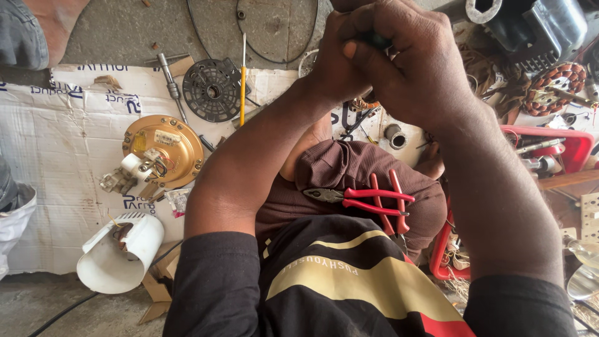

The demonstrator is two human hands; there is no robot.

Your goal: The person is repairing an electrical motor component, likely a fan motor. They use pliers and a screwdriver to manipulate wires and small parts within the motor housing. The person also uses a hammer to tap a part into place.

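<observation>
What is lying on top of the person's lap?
Two red-handled pliers rest on the brown-trousered lap, their handles crossing. The forearms hide the lap's outer edges.

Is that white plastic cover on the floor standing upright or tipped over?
Tipped over. The white plastic cover lies on its side on the white sheet, its open mouth facing up-left so you can see inside it.

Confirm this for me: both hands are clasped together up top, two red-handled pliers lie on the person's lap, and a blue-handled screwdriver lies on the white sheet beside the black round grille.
One thing is off: the screwdriver has a yellow handle, not blue, as the head view shows. The rest holds: the left hand and right hand are clasped together, the red-handled pliers lie on the lap, and the screwdriver lies on the white sheet beside the black round grille.
</observation>
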